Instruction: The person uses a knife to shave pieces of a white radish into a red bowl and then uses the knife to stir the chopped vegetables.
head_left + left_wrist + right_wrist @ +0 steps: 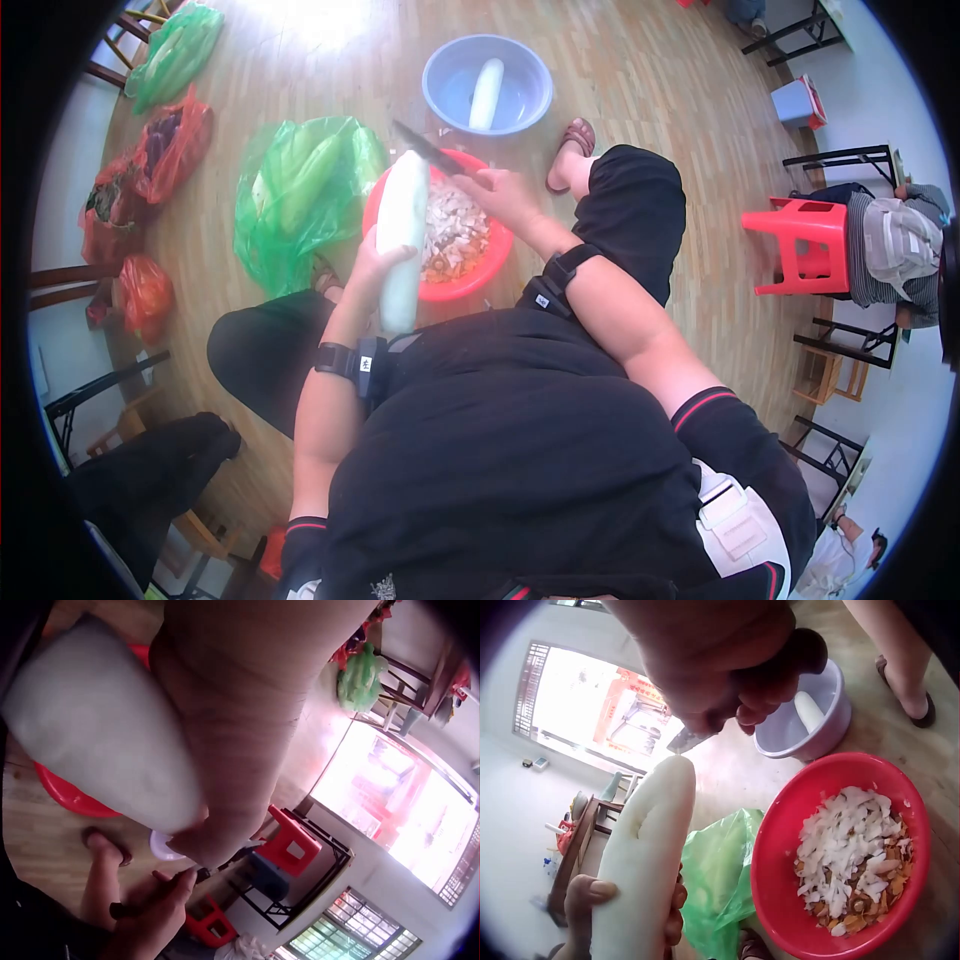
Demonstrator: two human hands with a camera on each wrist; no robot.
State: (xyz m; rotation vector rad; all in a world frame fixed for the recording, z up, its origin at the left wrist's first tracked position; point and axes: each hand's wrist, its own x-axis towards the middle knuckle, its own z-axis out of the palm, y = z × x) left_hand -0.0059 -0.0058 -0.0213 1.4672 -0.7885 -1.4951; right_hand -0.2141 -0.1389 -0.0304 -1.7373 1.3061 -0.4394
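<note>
A long white peeled vegetable (402, 240) is gripped around its lower half by the left hand (385, 262); in the right wrist view that hand's thumb lies across the vegetable (641, 862). The right hand (505, 200) holds a knife (425, 148) by its dark handle, the blade at the vegetable's upper end. Below them stands a red basin (500, 245) with white and brownish peelings (847, 851). In the left wrist view the vegetable (97, 727) fills the left side, and the right hand (154, 915) is lower down.
Beyond the red basin, a blue-grey basin (440, 85) holds another white vegetable (487, 95). A green bag (300, 190) of pale green produce lies left. Red bags (145, 290) sit farther left. At right are a red stool (800, 240) and a seated person.
</note>
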